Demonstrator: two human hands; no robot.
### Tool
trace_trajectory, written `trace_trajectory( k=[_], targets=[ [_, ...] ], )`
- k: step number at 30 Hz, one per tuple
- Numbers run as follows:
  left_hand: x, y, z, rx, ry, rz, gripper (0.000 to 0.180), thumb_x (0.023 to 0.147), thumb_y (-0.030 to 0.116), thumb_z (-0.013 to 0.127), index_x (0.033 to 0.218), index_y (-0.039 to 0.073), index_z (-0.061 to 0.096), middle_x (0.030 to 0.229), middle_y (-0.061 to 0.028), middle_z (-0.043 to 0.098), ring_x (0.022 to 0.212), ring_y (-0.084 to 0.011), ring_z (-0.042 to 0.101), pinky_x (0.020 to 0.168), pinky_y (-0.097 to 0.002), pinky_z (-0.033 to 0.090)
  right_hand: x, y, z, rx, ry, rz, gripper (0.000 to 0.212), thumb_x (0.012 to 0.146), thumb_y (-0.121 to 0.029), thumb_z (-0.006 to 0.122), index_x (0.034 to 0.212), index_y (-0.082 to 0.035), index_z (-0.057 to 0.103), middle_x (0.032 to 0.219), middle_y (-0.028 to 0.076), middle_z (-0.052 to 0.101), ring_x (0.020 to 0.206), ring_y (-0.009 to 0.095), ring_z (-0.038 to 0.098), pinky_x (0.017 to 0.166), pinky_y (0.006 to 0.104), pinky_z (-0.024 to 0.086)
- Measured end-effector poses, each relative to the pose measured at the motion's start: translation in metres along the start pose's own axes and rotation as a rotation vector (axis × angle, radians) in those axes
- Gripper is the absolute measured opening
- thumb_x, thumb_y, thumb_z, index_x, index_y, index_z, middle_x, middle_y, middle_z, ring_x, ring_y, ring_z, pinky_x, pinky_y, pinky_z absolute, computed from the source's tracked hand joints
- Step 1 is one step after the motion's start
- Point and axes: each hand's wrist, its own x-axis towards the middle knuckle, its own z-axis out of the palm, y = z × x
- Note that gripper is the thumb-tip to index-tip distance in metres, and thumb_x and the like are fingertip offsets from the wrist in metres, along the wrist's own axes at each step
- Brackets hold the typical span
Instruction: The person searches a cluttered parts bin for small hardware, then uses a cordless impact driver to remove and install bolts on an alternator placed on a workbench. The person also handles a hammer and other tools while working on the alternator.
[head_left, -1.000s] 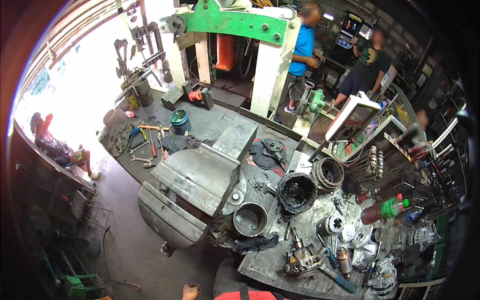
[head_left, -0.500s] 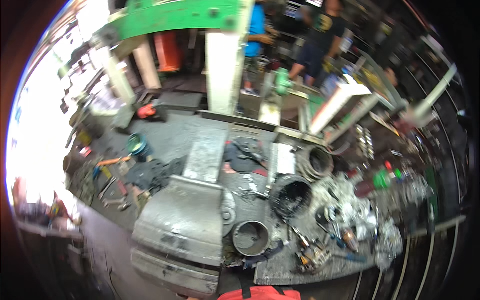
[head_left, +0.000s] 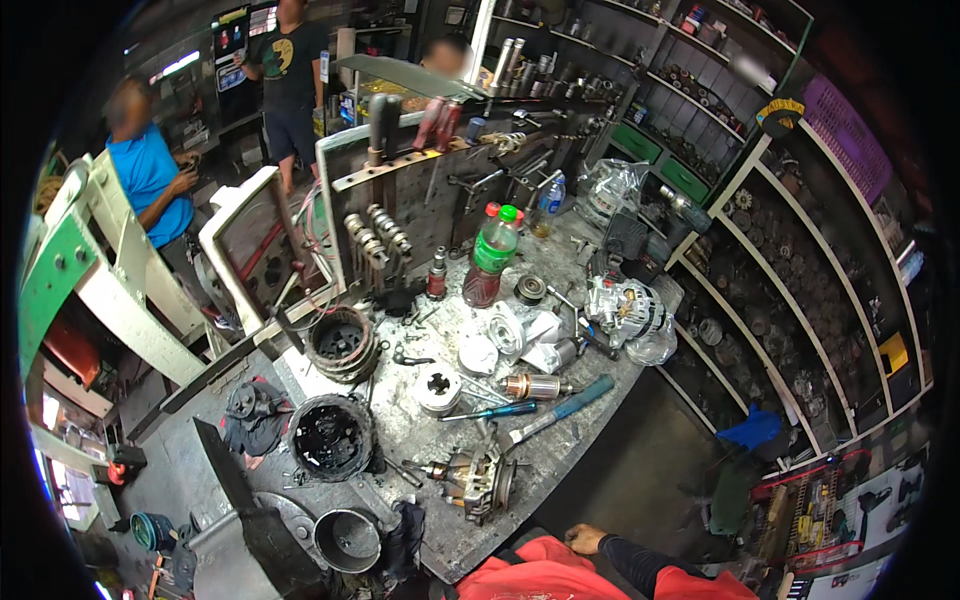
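My right hand [head_left: 586, 540] lies low at the bottom edge on red cloth [head_left: 540, 578], its dark sleeve running off to the right. It holds nothing that I can see, and its fingers are too small to read. My left hand is out of view. Nearest on the grey workbench [head_left: 560, 455] is a partly stripped alternator [head_left: 476, 480]. Beyond it lie a blue-handled screwdriver [head_left: 500, 410], a longer blue-handled tool [head_left: 562, 407] and a copper-wound rotor [head_left: 530, 385].
A dark round housing [head_left: 330, 437], a wound stator ring [head_left: 342, 342] and a metal cup [head_left: 347, 540] sit at the bench's left. A green bottle [head_left: 493, 255] and a tool board [head_left: 420, 190] stand behind. Shelves of parts [head_left: 790, 260] fill the right. Three people stand at the back left.
The view has swung to the right: the bench now fills the middle and the parts shelves show. My right hand now shows at the bottom edge.
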Motion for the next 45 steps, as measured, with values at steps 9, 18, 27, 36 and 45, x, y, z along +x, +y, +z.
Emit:
trace_trajectory(
  k=[9, 18, 27, 36, 45],
  targets=[
    [-0.035, 0.129, 0.048, 0.152, 0.035, 0.122, 0.039, 0.103, 0.036, 0.05, 0.091, 0.006, 0.073, 0.082, -0.0123, 0.069, 0.074, -0.0326, 0.065, 0.077, -0.0526, 0.05, 0.067, 0.075, -0.065, -0.027, -0.037, -0.027, 0.034, 0.089, -0.037, 0.067, 0.109, -0.011, 0.076, 0.114, 0.014, 0.075, 0.111, 0.031, 0.069, 0.097, 0.0427, 0.053],
    [-0.118, 0.231, 0.117, 0.26, 0.107, 0.129, 0.039, 0.103, 0.038, 0.052, 0.092, 0.007, 0.073, 0.083, -0.0118, 0.069, 0.074, -0.0318, 0.065, 0.078, -0.0529, 0.05, 0.134, 0.198, -0.182, -0.063, -0.053, -0.118, 0.041, 0.088, -0.041, 0.068, 0.111, -0.009, 0.077, 0.115, 0.018, 0.075, 0.112, 0.036, 0.069, 0.098, 0.0435, 0.054],
    [-0.208, 0.253, 0.157, 0.411, -0.131, 0.271, 0.039, 0.102, 0.041, 0.054, 0.093, 0.008, 0.073, 0.084, -0.0113, 0.07, 0.075, -0.031, 0.065, 0.079, -0.0533, 0.049, 0.126, 0.238, -0.213, -0.097, -0.02, -0.16, 0.043, 0.089, -0.041, 0.068, 0.114, -0.007, 0.075, 0.115, 0.018, 0.074, 0.115, 0.036, 0.068, 0.099, 0.0448, 0.053],
    [-0.221, 0.38, 0.21, -0.156, -0.794, 0.138, 0.024, 0.102, 0.022, 0.068, 0.102, -0.003, 0.067, 0.088, -0.0055, 0.069, 0.082, -0.013, 0.063, 0.074, -0.0294, 0.05, 0.031, 0.217, -0.312, 0.4, -0.034, 0.017, 0.02, 0.094, -0.024, 0.068, 0.102, -0.007, 0.074, 0.075, 0.005, 0.07, 0.065, 0.014, 0.066, 0.059, 0.032, 0.054],
    [-0.161, 0.547, 0.383, -0.396, -0.55, 0.495, 0.047, 0.101, 0.025, 0.07, 0.134, -0.005, 0.057, 0.12, -0.0112, 0.067, 0.108, -0.0156, 0.064, 0.093, -0.0309, 0.053, 0.047, 0.16, -0.495, 0.879, 0.853, -0.533, 0.016, 0.097, -0.015, 0.069, 0.088, -0.002, 0.066, 0.071, -0.001, 0.059, 0.063, 0.006, 0.054, 0.057, 0.0272, 0.042]
  ],
)
